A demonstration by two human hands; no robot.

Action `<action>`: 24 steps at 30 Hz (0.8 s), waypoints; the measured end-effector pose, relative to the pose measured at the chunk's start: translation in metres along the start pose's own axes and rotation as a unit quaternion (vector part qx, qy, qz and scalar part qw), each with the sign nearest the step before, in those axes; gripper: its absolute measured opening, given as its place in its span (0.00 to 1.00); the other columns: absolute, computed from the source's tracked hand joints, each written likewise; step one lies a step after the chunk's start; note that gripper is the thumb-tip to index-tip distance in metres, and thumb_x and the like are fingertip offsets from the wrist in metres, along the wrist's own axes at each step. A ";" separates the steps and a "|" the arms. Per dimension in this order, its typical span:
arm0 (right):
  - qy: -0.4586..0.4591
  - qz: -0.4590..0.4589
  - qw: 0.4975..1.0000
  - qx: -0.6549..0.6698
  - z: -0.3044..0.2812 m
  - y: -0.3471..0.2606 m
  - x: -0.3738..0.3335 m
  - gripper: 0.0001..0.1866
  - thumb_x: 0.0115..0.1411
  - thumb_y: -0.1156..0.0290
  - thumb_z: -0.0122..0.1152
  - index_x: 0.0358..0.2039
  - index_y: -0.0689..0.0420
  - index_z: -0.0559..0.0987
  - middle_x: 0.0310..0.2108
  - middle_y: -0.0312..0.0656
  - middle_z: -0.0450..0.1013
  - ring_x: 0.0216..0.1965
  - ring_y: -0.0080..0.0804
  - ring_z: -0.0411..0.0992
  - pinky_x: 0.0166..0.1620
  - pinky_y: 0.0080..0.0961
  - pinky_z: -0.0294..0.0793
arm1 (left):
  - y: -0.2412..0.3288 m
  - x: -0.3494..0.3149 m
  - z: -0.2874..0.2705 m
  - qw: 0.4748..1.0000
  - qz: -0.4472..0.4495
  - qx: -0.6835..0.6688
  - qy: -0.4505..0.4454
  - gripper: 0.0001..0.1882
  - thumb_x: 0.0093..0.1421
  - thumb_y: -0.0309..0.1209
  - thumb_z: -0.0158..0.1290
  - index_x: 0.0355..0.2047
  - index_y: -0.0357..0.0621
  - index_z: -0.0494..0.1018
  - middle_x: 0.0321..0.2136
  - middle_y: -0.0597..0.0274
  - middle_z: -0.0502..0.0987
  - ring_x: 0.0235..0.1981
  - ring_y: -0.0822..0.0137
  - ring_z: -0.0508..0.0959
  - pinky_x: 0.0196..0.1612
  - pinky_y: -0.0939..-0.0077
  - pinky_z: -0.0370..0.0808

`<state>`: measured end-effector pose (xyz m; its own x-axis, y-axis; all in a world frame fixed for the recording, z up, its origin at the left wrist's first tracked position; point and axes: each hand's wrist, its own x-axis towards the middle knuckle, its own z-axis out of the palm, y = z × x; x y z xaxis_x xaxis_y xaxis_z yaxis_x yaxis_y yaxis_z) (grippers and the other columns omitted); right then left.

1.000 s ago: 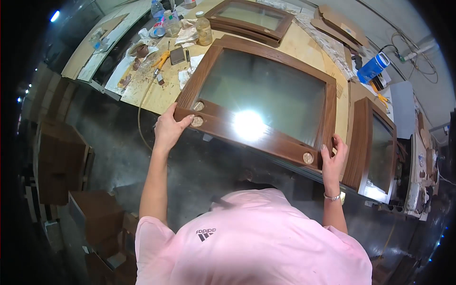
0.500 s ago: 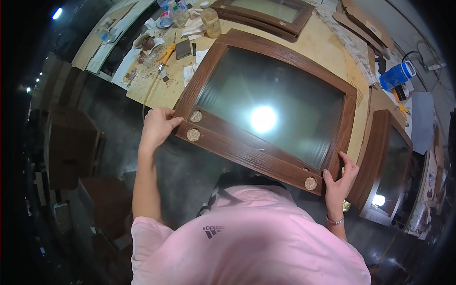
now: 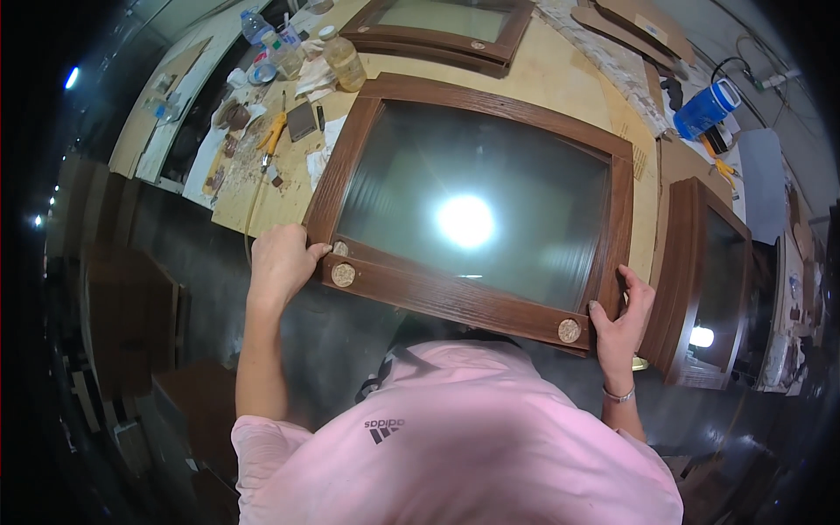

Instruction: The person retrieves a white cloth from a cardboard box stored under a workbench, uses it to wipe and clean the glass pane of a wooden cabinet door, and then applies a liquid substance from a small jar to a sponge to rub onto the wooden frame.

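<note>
A brown wooden glass cabinet door [image 3: 455,296] lies in front of me, its near edge reaching past the table toward my body. Pale round recesses mark the near rail, one [image 3: 343,275] by the left corner and one [image 3: 569,330] by the right; another shows partly just behind the left one. My left hand [image 3: 284,258] is closed on the near left corner, thumb on top, fingers mostly hidden. At the near right corner, my right hand [image 3: 623,324] holds the side edge, thumb against the near end and bent fingers along the side. A bright light reflects in the glass.
More framed doors lie at the far side [image 3: 437,35] and stand at the right [image 3: 691,280]. On the yellowish table [image 3: 573,92] are a jar [image 3: 343,59], an orange-handled tool [image 3: 275,133] with a hose and a dark block [image 3: 302,122]. A blue jug [image 3: 705,111] stands far right.
The door has turned slightly anticlockwise, its near left corner coming toward me and its right end shifting away. Both hands have moved with it, keeping their hold. The view has shifted too.
</note>
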<state>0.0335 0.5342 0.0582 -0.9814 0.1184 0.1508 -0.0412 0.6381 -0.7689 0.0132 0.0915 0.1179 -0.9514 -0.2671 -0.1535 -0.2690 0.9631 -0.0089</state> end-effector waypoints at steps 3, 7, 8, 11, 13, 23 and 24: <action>0.019 0.004 1.000 0.007 0.005 -0.003 -0.001 0.33 0.47 0.82 0.61 0.57 0.60 0.69 0.49 0.47 0.59 0.57 0.44 0.61 0.65 0.36 0.57 | 0.000 0.012 -0.007 0.999 0.035 0.042 0.000 0.21 0.52 0.44 0.66 0.22 0.34 0.80 0.21 0.43 0.79 0.27 0.44 0.80 0.33 0.55 0.75; 0.045 0.004 0.999 0.013 0.016 -0.010 -0.002 0.32 0.47 0.82 0.60 0.57 0.60 0.69 0.49 0.47 0.59 0.56 0.45 0.62 0.65 0.35 0.58 | -0.009 0.029 -0.013 0.994 0.079 0.070 0.010 0.22 0.50 0.47 0.66 0.20 0.37 0.81 0.21 0.45 0.79 0.26 0.46 0.81 0.31 0.57 0.75; 0.053 0.006 0.999 0.007 0.020 -0.012 -0.003 0.32 0.47 0.81 0.60 0.57 0.61 0.69 0.49 0.48 0.60 0.56 0.45 0.62 0.65 0.35 0.58 | -0.013 0.033 -0.012 0.994 0.088 0.065 0.013 0.22 0.50 0.48 0.66 0.21 0.37 0.81 0.21 0.45 0.79 0.25 0.47 0.80 0.31 0.57 0.75; 0.083 0.007 0.996 -0.023 0.031 -0.015 -0.006 0.31 0.47 0.81 0.59 0.56 0.61 0.70 0.48 0.49 0.62 0.55 0.46 0.63 0.64 0.36 0.59 | -0.024 0.040 -0.008 0.991 0.121 0.039 0.035 0.22 0.50 0.48 0.66 0.22 0.36 0.81 0.20 0.45 0.79 0.25 0.47 0.80 0.31 0.56 0.74; 0.101 0.007 0.993 -0.055 0.037 -0.011 -0.005 0.31 0.47 0.82 0.58 0.56 0.61 0.70 0.48 0.49 0.64 0.55 0.46 0.64 0.64 0.37 0.60 | -0.038 0.045 -0.002 0.990 0.136 -0.017 0.033 0.21 0.51 0.47 0.65 0.24 0.39 0.82 0.21 0.47 0.80 0.24 0.48 0.80 0.31 0.57 0.75; 0.182 0.028 0.967 -0.176 0.056 -0.021 -0.005 0.26 0.60 0.71 0.60 0.58 0.63 0.68 0.52 0.49 0.65 0.55 0.44 0.66 0.59 0.38 0.65 | -0.207 0.179 0.143 0.926 -0.006 -0.363 0.099 0.12 0.57 0.35 0.58 0.34 0.38 0.81 0.23 0.54 0.81 0.26 0.58 0.81 0.32 0.67 0.76; 0.187 0.031 0.961 -0.203 0.057 -0.024 -0.005 0.25 0.61 0.70 0.60 0.58 0.63 0.68 0.52 0.50 0.65 0.54 0.44 0.66 0.58 0.37 0.66 | -0.194 0.187 0.149 0.926 0.027 -0.361 0.109 0.12 0.57 0.35 0.58 0.35 0.38 0.81 0.23 0.54 0.81 0.27 0.57 0.82 0.34 0.67 0.76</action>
<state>0.0286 0.4750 0.0402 -0.8406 0.3820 0.3840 0.1655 0.8562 -0.4894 -0.0904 -0.1405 -0.0565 -0.9528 -0.2957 0.0696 -0.1755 0.7230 0.6681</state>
